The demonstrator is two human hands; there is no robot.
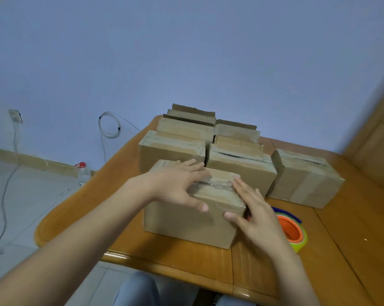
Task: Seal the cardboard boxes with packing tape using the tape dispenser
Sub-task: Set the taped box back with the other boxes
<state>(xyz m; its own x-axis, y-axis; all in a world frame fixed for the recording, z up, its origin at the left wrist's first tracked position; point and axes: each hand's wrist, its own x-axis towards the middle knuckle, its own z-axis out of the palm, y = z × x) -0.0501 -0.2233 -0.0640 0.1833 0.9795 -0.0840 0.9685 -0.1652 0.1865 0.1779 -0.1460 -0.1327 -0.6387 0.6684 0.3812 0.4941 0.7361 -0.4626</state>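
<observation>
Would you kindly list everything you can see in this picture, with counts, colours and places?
cardboard boxes: at least seven, brown, clustered on the table
front box: one, brown, nearest the table's edge, under both hands
tape dispenser: one, orange core, yellow-green roll, blue part, on the table right of the front box
table: one, orange-brown wood
bottle: one, clear with a red cap, on the floor left of the table
cable coil: one, white, on the blue wall
wall socket: one, pale, far left, cord hanging down
left hand: flat on the front box's top
right hand: fingers straight, at the front box's right top edge
</observation>
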